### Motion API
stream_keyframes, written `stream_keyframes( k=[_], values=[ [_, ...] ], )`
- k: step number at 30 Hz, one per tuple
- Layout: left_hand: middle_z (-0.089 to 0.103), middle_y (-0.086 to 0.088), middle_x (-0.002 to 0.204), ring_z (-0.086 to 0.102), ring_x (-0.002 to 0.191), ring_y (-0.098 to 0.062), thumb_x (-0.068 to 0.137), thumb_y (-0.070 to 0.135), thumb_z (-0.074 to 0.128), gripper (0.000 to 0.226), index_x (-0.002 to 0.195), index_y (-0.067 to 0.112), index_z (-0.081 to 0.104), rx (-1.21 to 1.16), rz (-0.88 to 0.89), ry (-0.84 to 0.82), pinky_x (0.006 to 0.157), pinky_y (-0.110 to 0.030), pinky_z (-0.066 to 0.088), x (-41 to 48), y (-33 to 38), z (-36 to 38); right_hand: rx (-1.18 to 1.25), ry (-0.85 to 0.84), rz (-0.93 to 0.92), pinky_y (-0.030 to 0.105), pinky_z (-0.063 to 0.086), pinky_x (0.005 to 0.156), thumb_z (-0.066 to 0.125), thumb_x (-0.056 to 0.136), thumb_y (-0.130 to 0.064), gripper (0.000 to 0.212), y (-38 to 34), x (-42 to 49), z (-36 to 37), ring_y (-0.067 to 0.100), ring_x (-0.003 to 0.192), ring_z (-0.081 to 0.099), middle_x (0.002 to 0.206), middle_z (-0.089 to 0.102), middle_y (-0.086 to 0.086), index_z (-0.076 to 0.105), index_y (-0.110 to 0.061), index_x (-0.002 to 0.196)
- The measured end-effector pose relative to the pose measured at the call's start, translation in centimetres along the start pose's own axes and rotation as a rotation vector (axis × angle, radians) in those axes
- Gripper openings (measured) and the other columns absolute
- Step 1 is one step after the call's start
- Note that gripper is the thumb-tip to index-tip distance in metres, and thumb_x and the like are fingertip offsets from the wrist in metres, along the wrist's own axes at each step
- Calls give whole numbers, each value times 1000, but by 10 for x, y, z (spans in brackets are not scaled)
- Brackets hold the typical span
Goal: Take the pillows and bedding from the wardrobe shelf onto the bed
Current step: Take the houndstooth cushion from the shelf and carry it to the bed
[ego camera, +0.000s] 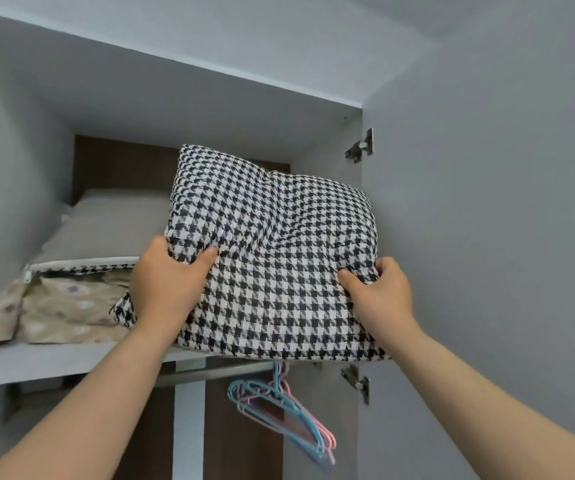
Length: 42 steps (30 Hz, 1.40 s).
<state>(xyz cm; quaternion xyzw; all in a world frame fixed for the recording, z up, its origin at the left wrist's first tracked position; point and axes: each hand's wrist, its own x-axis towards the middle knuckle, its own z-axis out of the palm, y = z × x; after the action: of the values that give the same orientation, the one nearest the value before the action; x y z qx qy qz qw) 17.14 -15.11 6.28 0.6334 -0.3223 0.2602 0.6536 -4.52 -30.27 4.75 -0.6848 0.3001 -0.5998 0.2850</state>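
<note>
Head cam is looking up into an open grey wardrobe: both hands are clamped on a black-and-white houndstooth pillow (272, 251), left hand (166, 282) pinching its left edge and right hand (381, 299) gripping the lower right, with the pillow tilted up and hanging out past the front of the top shelf (43, 362). Still on that shelf to the left sit a grey pillow (113, 223) on top of a beige patterned bedding bag (67, 303), backed by a brown rear panel. Below there's a metal rail with blue and pink hangers (286, 410), and the open door (469, 237) with its hinges is on the right.

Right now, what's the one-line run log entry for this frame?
step: pulling houndstooth pillow off wardrobe shelf | left hand: gripping pillow | right hand: gripping pillow | still on shelf: grey pillow, beige bedding
</note>
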Motion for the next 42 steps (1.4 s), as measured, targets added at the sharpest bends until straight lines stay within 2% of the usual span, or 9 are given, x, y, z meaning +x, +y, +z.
stream_keyframes(
  k=[3,7,12,17,20,30,34,38,42],
  values=[
    [56,9,78,54,68,-12,76,46,72,36,86,18,52,-42,-31,-4,57,-32,47,-41,24,-28,-37,10,-4,37,54,73,71,82,-36,32,-12,-37,-43,13,85,64,98,64,-10,53,-22,106],
    [57,10,80,55,71,-12,76,43,73,35,89,17,54,-129,-68,-18,60,-31,45,-82,48,-50,-103,27,-17,29,46,61,70,83,-38,30,-34,-71,-91,11,80,62,93,62,-14,52,-24,103],
    [56,10,81,57,77,-20,76,41,74,37,93,15,54,-245,-125,-29,66,-35,47,-115,86,-66,-188,84,-64,34,52,58,69,85,-39,30,-74,-110,-153,13,67,62,85,62,-11,50,-23,103],
    [61,0,94,60,85,-23,77,39,74,37,97,16,54,-431,-102,-46,70,-36,48,-138,126,-69,-237,198,-121,25,45,55,70,85,-37,29,-114,-144,-210,3,68,58,84,57,-20,48,-27,102],
    [61,-1,95,60,88,-24,76,40,75,36,95,18,53,-539,-65,-78,75,-41,51,-149,153,-64,-286,300,-141,29,48,59,71,85,-36,27,-133,-160,-244,6,70,59,84,58,-18,49,-27,97],
    [54,17,82,53,74,1,76,27,78,32,92,17,52,-875,-49,-423,59,-20,40,-264,244,-41,-501,702,-27,19,41,60,76,81,-30,27,-153,-274,-369,2,75,59,85,62,-12,52,-23,91],
    [55,16,82,56,74,-6,75,27,78,33,94,16,53,-966,-73,-603,62,-24,44,-339,281,-34,-622,832,48,16,42,53,77,80,-30,26,-155,-341,-423,1,62,59,80,64,-8,53,-22,88],
    [56,15,79,58,76,-20,75,32,79,34,92,19,52,-1014,-97,-822,69,-34,49,-423,335,-43,-737,968,141,34,49,57,76,80,-33,26,-164,-413,-486,15,61,60,77,65,-5,52,-24,85],
    [55,13,78,54,69,-9,76,31,77,32,93,18,53,-1074,-83,-1012,60,-25,43,-506,387,-69,-831,1086,245,42,53,56,75,79,-36,24,-175,-488,-545,22,60,63,76,67,-2,54,-24,84]
  ],
)
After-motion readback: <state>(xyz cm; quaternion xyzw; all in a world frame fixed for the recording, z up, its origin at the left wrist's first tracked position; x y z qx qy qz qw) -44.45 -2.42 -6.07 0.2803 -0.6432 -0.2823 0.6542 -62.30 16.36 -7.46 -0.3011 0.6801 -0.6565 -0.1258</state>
